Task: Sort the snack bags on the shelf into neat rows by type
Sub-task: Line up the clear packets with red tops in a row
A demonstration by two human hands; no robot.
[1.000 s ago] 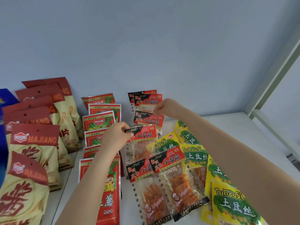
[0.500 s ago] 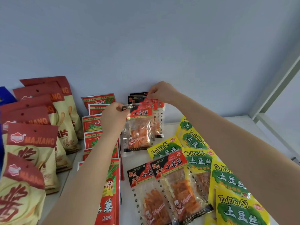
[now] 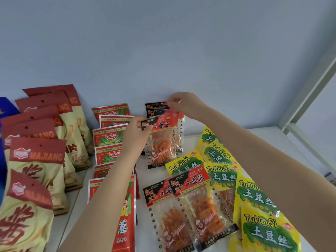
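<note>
Here, shelf: a white flat shelf board [image 3: 269,140] against a pale blue wall [image 3: 163,51] carries four kinds of snack bags, laid in rows running from the front toward the wall.
Held bag: a clear plastic packet with a red-and-black header and orange strips inside [image 3: 160,140] stands nearly upright near the back of the shelf, its lower edge close to the board.
Left hand: the left hand [image 3: 135,133] is closed in a pinch on the left top corner of that packet's header.
Right hand: the right hand [image 3: 183,104] pinches the top of the matching packets stacked behind [image 3: 156,107], which lean against the wall.
Same type, front: two more clear packets of orange strips [image 3: 185,211] lie flat and overlapping near the front edge.
Yellow row: yellow-and-green bags printed TuDouSi [image 3: 261,202] lie overlapping to the right, partly under the right forearm.
Red row: red foil bags with green artwork [image 3: 109,137] sit left of the held packet; the left forearm covers several.
Tan row: tan bags with dark red tops marked MAJIANG [image 3: 38,160] stand at far left.
Cut off: a blue bag [image 3: 7,110] at the left border shows only an edge; the nearest bags run out of view at the bottom.
</note>
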